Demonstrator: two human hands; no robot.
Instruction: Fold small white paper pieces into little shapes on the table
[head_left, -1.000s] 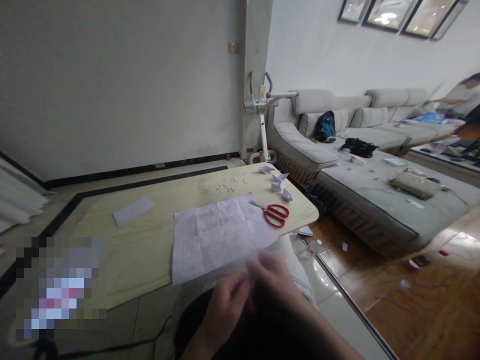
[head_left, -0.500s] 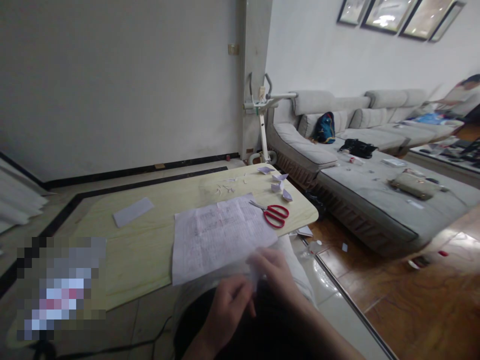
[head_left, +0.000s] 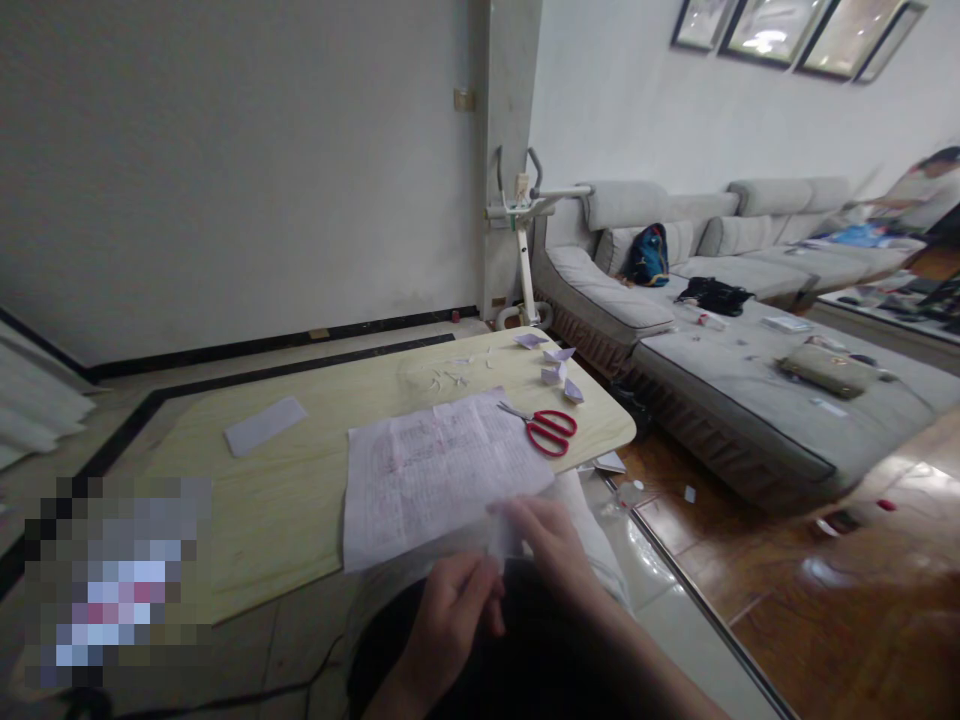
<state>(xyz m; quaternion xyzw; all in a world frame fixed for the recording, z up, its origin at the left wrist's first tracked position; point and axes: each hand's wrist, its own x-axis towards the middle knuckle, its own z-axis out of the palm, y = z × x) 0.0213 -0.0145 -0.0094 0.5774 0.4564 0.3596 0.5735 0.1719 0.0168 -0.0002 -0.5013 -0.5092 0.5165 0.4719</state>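
Note:
Over my lap, just in front of the table's near edge, both hands pinch a small piece of white paper [head_left: 501, 538]. My left hand [head_left: 456, 598] grips its lower left side between thumb and fingers. On the upper right, my right hand [head_left: 546, 535] holds it, fingers slightly blurred. Fingers cover much of the paper, so its folds are hard to make out. Beyond the hands lies a large creased printed sheet [head_left: 435, 470]. Red-handled scissors [head_left: 551, 432] rest at its right edge, blades on the sheet. Several small folded paper pieces [head_left: 553, 373] sit at the far right corner.
On the pale wooden table [head_left: 285, 520] are a folded white paper [head_left: 266, 427] and thin paper scraps [head_left: 450, 380]. A pixelated area covers the lower left. A grey sofa [head_left: 735, 390] with bags stands right; a person [head_left: 926, 190] sits at its far end.
My right hand has shifted slightly left and the small paper between my hands shows more clearly. The things on the table stay in place.

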